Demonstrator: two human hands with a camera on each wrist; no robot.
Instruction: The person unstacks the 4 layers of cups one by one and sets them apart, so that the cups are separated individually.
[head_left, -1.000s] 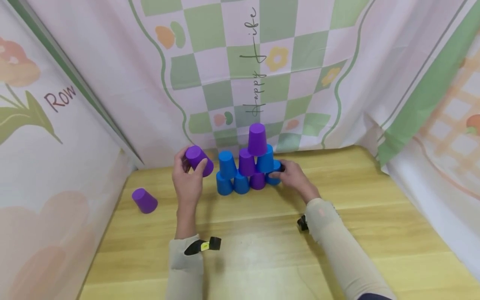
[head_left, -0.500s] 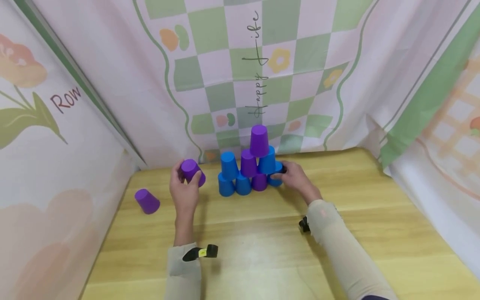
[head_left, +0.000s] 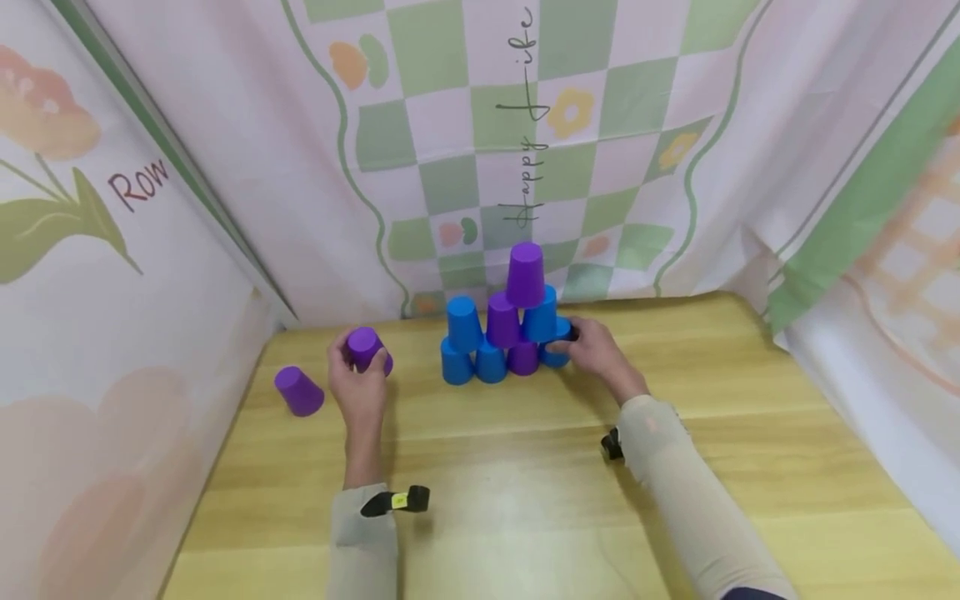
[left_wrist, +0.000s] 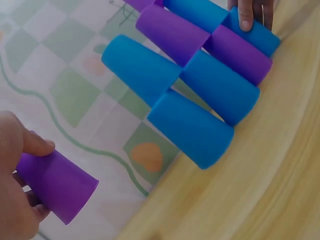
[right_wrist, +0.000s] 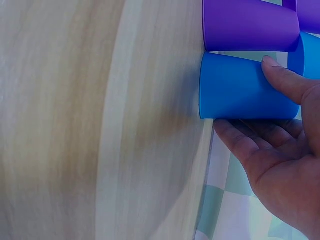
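My left hand [head_left: 358, 396] grips an upside-down purple cup [left_wrist: 60, 185], thumb on one side and fingers on the other, left of a cup pyramid and apart from it. My right hand [head_left: 598, 350] holds the blue cup [right_wrist: 245, 90] at the right end of the bottom row, thumb on its near face and fingers along its outer side. The bottom row also has a purple cup [head_left: 522, 358] and two blue cups. Above stand a blue cup [head_left: 464, 323], a purple cup [head_left: 502, 321] and another blue cup [head_left: 540, 314]. One purple cup [head_left: 526, 275] tops the right pair.
Another purple cup [head_left: 299, 392] stands upside down on the wooden table [head_left: 495, 492], left of my left hand. A checked curtain [head_left: 510, 167] hangs close behind the pyramid. More printed cloth [head_left: 112, 292] borders the table's left side.
My left hand has moved left and lower with the purple cup, away from the pyramid. The right hand stays at the end blue cup, and the stacked cups keep their arrangement.
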